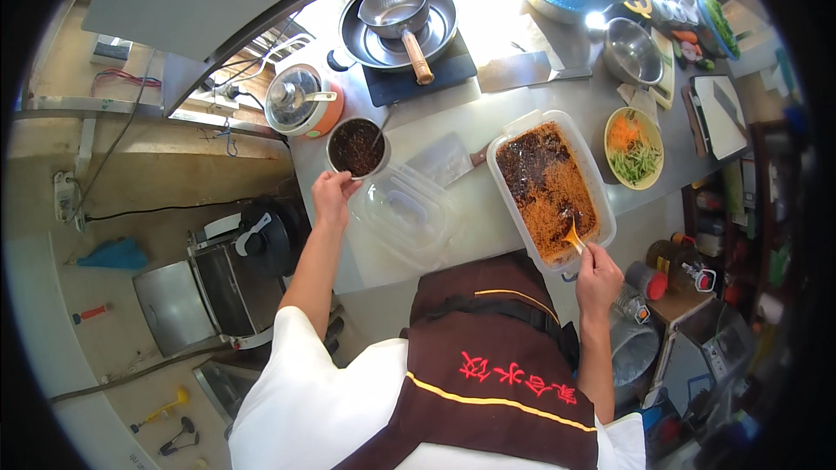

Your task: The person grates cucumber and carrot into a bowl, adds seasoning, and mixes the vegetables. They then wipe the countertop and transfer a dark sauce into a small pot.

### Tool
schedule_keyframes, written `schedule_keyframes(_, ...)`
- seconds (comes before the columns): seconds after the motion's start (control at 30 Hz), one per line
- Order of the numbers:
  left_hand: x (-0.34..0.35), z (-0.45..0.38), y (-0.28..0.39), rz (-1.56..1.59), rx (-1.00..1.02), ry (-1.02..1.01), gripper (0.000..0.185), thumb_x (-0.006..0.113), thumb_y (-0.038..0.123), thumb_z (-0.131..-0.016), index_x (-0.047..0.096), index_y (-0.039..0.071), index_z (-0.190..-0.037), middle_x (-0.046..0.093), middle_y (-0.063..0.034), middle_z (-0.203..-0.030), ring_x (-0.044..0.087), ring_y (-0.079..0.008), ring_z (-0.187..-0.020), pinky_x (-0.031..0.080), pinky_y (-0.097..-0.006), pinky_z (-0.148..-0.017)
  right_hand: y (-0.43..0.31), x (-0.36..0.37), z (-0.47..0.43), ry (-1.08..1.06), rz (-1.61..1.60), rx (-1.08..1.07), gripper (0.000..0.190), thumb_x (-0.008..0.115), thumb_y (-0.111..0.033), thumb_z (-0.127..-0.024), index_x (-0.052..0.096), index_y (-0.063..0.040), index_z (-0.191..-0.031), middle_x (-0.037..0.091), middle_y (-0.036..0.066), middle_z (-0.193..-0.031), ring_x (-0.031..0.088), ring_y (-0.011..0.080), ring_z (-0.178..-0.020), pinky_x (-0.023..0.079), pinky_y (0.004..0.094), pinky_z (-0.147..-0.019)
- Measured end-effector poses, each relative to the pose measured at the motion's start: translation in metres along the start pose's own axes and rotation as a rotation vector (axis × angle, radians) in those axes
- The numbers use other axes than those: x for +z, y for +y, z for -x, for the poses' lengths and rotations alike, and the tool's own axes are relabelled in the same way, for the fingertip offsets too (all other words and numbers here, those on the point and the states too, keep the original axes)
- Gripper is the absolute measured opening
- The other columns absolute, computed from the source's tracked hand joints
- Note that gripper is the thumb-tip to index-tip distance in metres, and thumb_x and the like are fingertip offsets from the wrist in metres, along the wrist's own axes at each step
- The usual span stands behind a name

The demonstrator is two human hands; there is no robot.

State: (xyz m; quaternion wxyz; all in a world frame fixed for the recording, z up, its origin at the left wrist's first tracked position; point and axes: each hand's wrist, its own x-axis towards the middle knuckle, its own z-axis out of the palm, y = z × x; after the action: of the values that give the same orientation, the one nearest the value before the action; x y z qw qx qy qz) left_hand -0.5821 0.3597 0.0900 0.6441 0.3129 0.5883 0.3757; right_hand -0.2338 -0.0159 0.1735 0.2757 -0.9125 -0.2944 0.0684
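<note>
My left hand (335, 199) pinches the near rim of a round metal cup (357, 147) that holds a dark sauce with flakes, a metal utensil handle leaning out of it. In my right hand (597, 274) is the handle of a yellow spoon (573, 235), its bowl end in a rectangular translucent plastic tub (607, 209). Orange-brown crumbly bits and a dark, glossy sauce fill the tub. A clear plastic lid (408, 215) lies between the two containers, close to a cleaver (437, 162) with a wooden handle, which rests on a white cutting board (483, 209).
A pan with a smaller wooden-handled saucepan (394, 10) stands on a black cooktop (424, 78). Beside it are an orange electric pot (305, 101) and another cleaver (516, 72). Right of the tub stand a yellow bowl of shredded vegetables (633, 148) and a steel bowl (632, 51).
</note>
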Motion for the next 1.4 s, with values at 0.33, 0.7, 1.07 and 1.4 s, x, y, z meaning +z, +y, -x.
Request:
schedule_keyframes(0.33, -0.049, -0.040, -0.014, 0.080, 0.033, 0.116, 0.019, 0.067, -0.005, -0.090, 0.054, 0.006, -0.083, 0.063, -0.0080, -0.085, 0.069, -0.0212, -0.076, 0.068, -0.0380, -0.076, 0.029, -0.004, 0.028, -0.131, -0.264, 0.257, 0.019, 0.065, -0.014, -0.103, 0.076, -0.001, -0.112, 0.069, 0.006, -0.073, 0.064, 0.0130, -0.066, 0.049, 0.0316, -0.061)
schedule_keyframes(0.7, -0.094, -0.068, -0.055, 0.115, 0.001, 0.124, 0.013, 0.068, -0.004, -0.092, 0.058, 0.002, -0.087, 0.065, -0.0092, -0.089, 0.071, -0.0237, -0.085, 0.067, -0.0387, -0.081, 0.041, 0.013, 0.032, -0.171, -0.639, 0.397, 0.013, 0.063, -0.015, -0.107, 0.058, -0.004, -0.103, 0.064, 0.001, -0.075, 0.052, 0.0050, -0.059, 0.041, 0.0210, -0.054)
schedule_keyframes(1.07, -0.129, -0.048, -0.086, -0.425, 0.080, 0.071, 0.037, 0.072, 0.025, -0.098, 0.069, 0.001, -0.125, 0.072, -0.0087, -0.116, 0.068, -0.0191, -0.090, 0.055, -0.0324, -0.085, -0.024, -0.025, 0.038, -0.236, -0.626, 0.339, 0.014, 0.065, -0.017, -0.106, 0.068, -0.003, -0.105, 0.066, 0.000, -0.079, 0.058, 0.0052, -0.067, 0.045, 0.0223, -0.058)
schedule_keyframes(1.4, -0.103, -0.055, -0.101, -1.130, 0.371, -0.041, 0.038, 0.067, 0.020, -0.092, 0.072, -0.003, -0.122, 0.076, -0.0164, -0.095, 0.072, -0.0268, -0.087, 0.055, -0.0378, -0.083, -0.052, 0.195, 0.032, -1.017, -0.360, 0.565, 0.047, 0.064, -0.028, -0.094, 0.062, 0.009, -0.124, 0.069, 0.011, -0.085, 0.069, 0.0201, -0.067, 0.055, 0.0339, -0.057)
